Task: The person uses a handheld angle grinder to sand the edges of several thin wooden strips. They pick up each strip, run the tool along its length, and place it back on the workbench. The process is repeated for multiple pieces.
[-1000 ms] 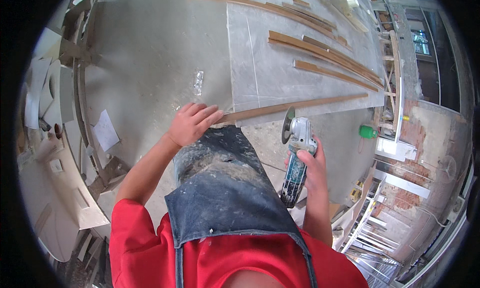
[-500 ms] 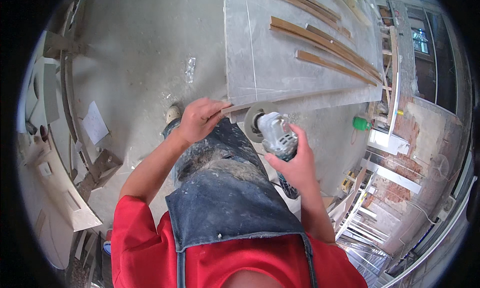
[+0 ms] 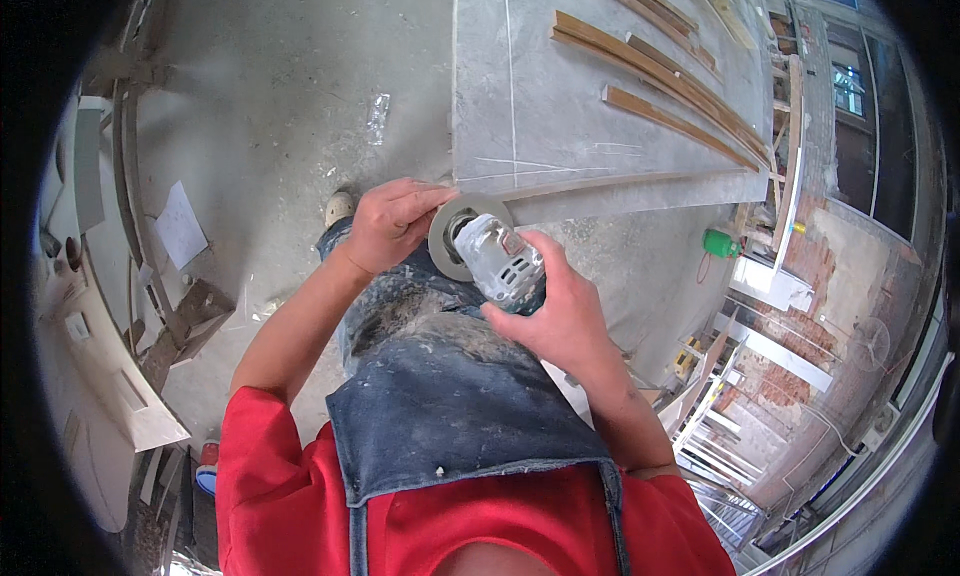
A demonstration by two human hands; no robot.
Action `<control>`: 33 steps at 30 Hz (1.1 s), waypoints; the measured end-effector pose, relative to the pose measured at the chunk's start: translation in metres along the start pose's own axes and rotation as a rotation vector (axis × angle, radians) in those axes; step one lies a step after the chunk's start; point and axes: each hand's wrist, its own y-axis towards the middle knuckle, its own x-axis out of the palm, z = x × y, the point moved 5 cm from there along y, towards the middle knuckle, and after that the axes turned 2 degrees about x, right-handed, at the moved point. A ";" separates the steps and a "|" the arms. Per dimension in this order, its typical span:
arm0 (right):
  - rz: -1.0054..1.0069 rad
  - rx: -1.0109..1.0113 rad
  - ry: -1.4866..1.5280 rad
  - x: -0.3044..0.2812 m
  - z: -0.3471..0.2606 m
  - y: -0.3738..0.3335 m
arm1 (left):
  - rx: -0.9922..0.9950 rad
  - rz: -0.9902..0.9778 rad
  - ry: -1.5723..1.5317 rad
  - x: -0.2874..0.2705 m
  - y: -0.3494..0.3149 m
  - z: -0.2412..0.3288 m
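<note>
My right hand (image 3: 562,304) is wrapped round the body of an angle grinder (image 3: 505,261). Its flat round grey disc (image 3: 447,259) lies at the near left corner of the worktable (image 3: 480,96), right beside the fingers of my left hand (image 3: 392,221). My left hand is closed with the fingertips at that corner, pinching the end of a thin strip (image 3: 570,186) that runs along the table's near edge. The disc hides the strip's end, so I cannot tell whether they touch. A dusty dark apron (image 3: 450,406) covers my front, below both hands.
Several long brown strips (image 3: 660,76) lie across the tabletop. A green canister (image 3: 718,243) stands on the floor to the right, with a white rack (image 3: 715,406) nearer. Curved panels (image 3: 105,376) and a sheet of paper (image 3: 181,226) are at left.
The grinder and my right hand have moved left, bringing the disc close to my left fingers. My left hand keeps its grip at the corner. The view has shifted slightly.
</note>
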 end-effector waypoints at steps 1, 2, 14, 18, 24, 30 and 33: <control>0.002 0.022 0.002 -0.002 0.004 0.001 | -0.007 -0.003 0.003 0.000 -0.001 -0.001; 0.027 0.062 0.005 -0.006 0.009 0.000 | -0.014 -0.007 0.005 0.000 -0.003 -0.001; 0.514 0.332 0.096 -0.094 0.186 0.026 | -0.004 -0.053 0.051 -0.005 -0.002 0.000; 0.675 0.441 0.222 -0.124 0.251 0.033 | 0.002 -0.036 0.056 -0.005 0.000 0.002; 0.628 0.386 0.376 -0.087 0.220 0.007 | -0.282 -0.081 0.048 -0.011 -0.008 0.001; 0.228 0.086 0.117 -0.038 0.054 0.000 | -0.456 -0.060 0.008 -0.014 -0.005 0.006; 0.091 0.053 0.035 -0.030 0.018 0.003 | -0.439 -0.088 0.013 -0.009 -0.001 0.008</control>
